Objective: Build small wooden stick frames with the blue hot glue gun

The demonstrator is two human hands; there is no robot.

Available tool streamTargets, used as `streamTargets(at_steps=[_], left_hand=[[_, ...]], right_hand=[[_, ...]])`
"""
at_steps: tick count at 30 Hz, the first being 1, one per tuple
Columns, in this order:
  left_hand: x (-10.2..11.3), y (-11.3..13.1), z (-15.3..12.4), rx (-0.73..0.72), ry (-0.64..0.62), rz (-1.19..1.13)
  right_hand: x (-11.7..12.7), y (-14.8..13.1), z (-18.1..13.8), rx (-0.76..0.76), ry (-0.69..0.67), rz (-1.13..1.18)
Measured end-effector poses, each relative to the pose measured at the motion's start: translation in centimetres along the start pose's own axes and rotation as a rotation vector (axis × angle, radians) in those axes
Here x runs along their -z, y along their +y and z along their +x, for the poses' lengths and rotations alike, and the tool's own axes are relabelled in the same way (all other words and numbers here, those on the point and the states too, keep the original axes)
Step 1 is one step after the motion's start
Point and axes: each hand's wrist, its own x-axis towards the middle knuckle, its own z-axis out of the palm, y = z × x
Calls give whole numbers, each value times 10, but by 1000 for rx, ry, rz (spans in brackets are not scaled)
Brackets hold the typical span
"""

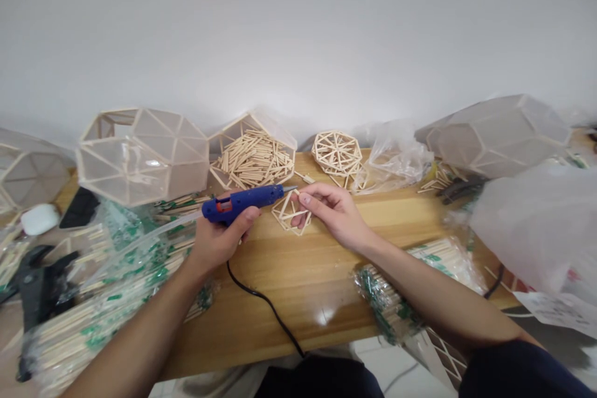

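My left hand [222, 237] is wrapped round a blue hot glue gun [245, 202]. A long clear glue stick [161, 230] trails from the gun's rear, and its nozzle points right toward my right fingers. In my right hand [333, 208], thumb and fingertips pinch a small open frame of thin wooden sticks [289, 214] just above the table. The nozzle tip is close to the frame's upper edge; I cannot tell whether it touches. Behind my hands lies a rounded lattice of wooden sticks [336, 152].
A faceted box holds a heap of short sticks [254, 158]. Translucent faceted shapes [144, 155] line the wall. Bagged sticks [107, 311] and a black tool [40, 298] lie left; more bagged sticks [389, 305] lie right. A black cord [265, 301] crosses the wooden table [321, 273].
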Motion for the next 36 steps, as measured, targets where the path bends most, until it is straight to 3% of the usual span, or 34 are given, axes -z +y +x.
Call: streamTargets(at_steps=[3, 10, 18, 36], left_hand=[[-1, 1, 0, 0, 1, 21], [-10, 14, 6, 55, 179, 40], [-15, 17, 11, 33, 135, 48], [-20, 10, 8, 50, 174, 111]], right_hand=[[0, 0, 0, -9, -3, 8], [2, 5, 3, -104, 2, 222], [5, 2, 4, -217, -35, 383], [1, -2, 2, -154, -61, 309]])
